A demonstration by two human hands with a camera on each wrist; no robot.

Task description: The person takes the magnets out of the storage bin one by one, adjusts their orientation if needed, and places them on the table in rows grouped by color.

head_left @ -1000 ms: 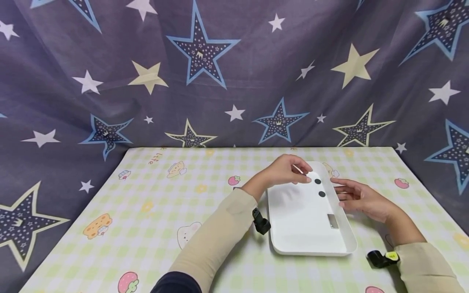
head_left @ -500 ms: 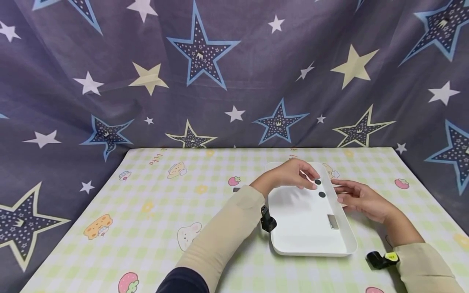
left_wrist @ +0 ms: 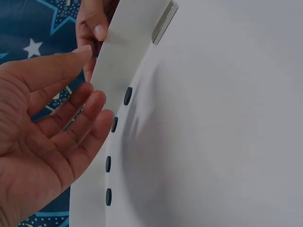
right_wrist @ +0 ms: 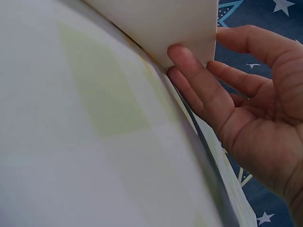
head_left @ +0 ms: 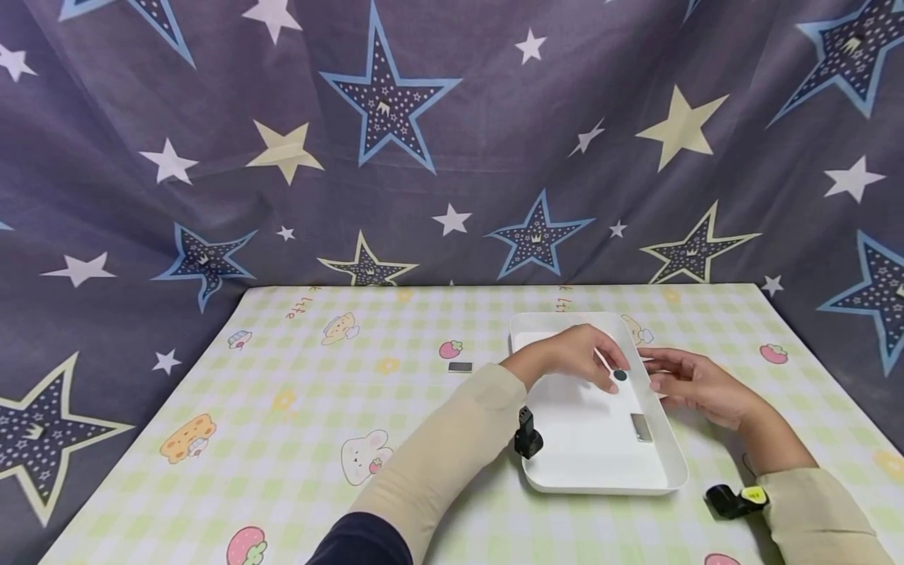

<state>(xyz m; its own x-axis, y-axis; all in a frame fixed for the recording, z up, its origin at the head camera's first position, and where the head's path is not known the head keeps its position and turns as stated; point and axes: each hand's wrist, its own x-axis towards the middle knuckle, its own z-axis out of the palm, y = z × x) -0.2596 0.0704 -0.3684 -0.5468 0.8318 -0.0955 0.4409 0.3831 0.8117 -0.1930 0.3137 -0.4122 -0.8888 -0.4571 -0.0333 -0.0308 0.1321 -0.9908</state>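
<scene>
A white rectangular tray [head_left: 593, 455] lies on the table, with my left hand [head_left: 575, 351] over its far part. The fingers are loosely bent, thumb and fingertips apart, and hold nothing. Just by the fingertips is a small black disc [head_left: 620, 375]. In the left wrist view several such discs form a row along the tray's side, one being a black disc [left_wrist: 108, 164] nearer the wrist; the hand covers the others in the head view. My right hand [head_left: 709, 388] is outside the tray, its relaxed fingers touching the right wall [right_wrist: 165, 23]. A silvery rectangular piece [head_left: 642, 428] lies inside the tray.
Left of the tray, a small dark, silver-edged rectangular piece [head_left: 461, 367] lies on the checked tablecloth [head_left: 282, 471]. A star-patterned curtain [head_left: 452, 141] hangs behind the table's far edge. Black wrist cameras sit near both sleeves.
My left hand has moved right and toward the near side over the tray, now covering one disc in the head view. The piece left of the tray has come into view. My right hand stays nearly still.
</scene>
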